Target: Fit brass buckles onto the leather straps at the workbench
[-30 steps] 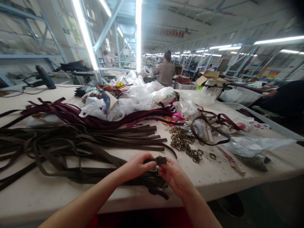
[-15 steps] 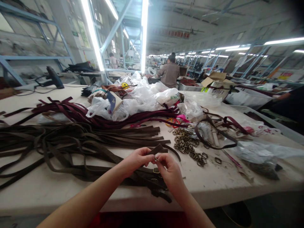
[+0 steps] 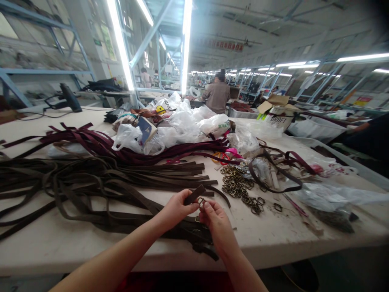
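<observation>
Left hand (image 3: 178,209) pinches a dark brown leather strap (image 3: 194,194) upward. Right hand (image 3: 216,219) nips a small brass ring (image 3: 200,200) at its tip (raised clear of counter (image 3: 273,239) clutter).

Left hand (image 3: 175,207) pinches the end of a dark brown strap (image 3: 194,194); right hand (image 3: 216,219) holds a small metal ring (image 3: 201,200) at it. Brown straps (image 3: 91,182) piled left on the table (image 3: 273,239), pile of rings (image 3: 238,186) to the right, plastic bags (image 3: 185,123) behind.

leather-goods factory floor: worktable (image 3: 273,239), strap piles (image 3: 91,182), brass buckles (image 3: 238,186).
</observation>
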`<state>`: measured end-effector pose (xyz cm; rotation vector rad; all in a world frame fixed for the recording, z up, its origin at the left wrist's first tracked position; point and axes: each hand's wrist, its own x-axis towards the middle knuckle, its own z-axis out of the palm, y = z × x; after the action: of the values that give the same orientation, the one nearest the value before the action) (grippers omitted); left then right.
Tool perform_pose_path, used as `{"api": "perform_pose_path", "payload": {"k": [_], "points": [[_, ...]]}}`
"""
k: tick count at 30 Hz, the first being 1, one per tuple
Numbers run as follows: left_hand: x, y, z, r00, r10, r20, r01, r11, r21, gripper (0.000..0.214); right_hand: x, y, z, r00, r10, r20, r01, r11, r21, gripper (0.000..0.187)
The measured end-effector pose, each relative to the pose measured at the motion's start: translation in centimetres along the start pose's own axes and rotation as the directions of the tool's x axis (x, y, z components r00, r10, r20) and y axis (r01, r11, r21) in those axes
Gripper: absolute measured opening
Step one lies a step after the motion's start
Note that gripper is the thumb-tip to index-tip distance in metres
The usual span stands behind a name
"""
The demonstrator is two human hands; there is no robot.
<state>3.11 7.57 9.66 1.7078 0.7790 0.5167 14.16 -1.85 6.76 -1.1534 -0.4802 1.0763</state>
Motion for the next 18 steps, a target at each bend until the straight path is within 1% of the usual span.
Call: {"api": "perform_pose_path", "payload": {"k": [1,3,6,8,10,12,14,16,18], "points": [[0.0,-0.1,0.1,1.0,0.025,-0.001,-0.025,0.999,0.041,0.022,0.1,0.0,-0.1,1.0,-0.009,-0.017,0.009,1.0,-0.015,0.033],[-0.1,-0.1,0.1,0.999,0.037,0.021,-0.038,0.998,0.046,0.024,0.2,-0.4,-0.4,0.999,-0.02,-0.033,0.018,0.999,-0.037,0.032],[0.1,0.0,0.0,0.999,-0.012,0.051,0.013,1.0,-0.016,0.031,0.4,-1.7,-1.2,0.999,-0.036,-0.026,0.035,0.997,-0.067,0.03],[0.2,0.0,-0.2,0.996,-0.053,0.077,0.057,0.997,-0.052,0.032,0.4,-2.7,-1.7,0.998,-0.055,-0.01,0.054,0.996,-0.076,0.029],[0.3,0.0,-0.3,0.985,-0.078,0.156,0.094,0.991,-0.098,0.032,0.4,-3.4,-2.0,0.998,-0.053,0.027,0.055,0.996,-0.066,0.029],[0.2,0.0,-0.5,0.962,-0.07,0.262,0.109,0.985,-0.136,0.033,0.2,-3.7,-2.1,0.997,-0.023,0.073,0.026,0.999,-0.043,0.028],[0.0,0.1,-0.6,0.94,-0.054,0.338,0.109,0.983,-0.145,0.034,0.1,-3.5,-2.0,0.992,0.029,0.122,-0.029,1.0,-0.001,0.026],[-0.2,0.1,-0.6,0.93,-0.039,0.367,0.097,0.985,-0.142,0.035,0.0,-3.0,-1.8,0.982,0.085,0.171,-0.094,0.995,0.046,0.025],[-0.3,0.1,-0.4,0.94,-0.018,0.341,0.071,0.987,-0.145,0.035,0.0,-2.4,-1.5,0.973,0.118,0.197,-0.133,0.989,0.063,0.025]]}}
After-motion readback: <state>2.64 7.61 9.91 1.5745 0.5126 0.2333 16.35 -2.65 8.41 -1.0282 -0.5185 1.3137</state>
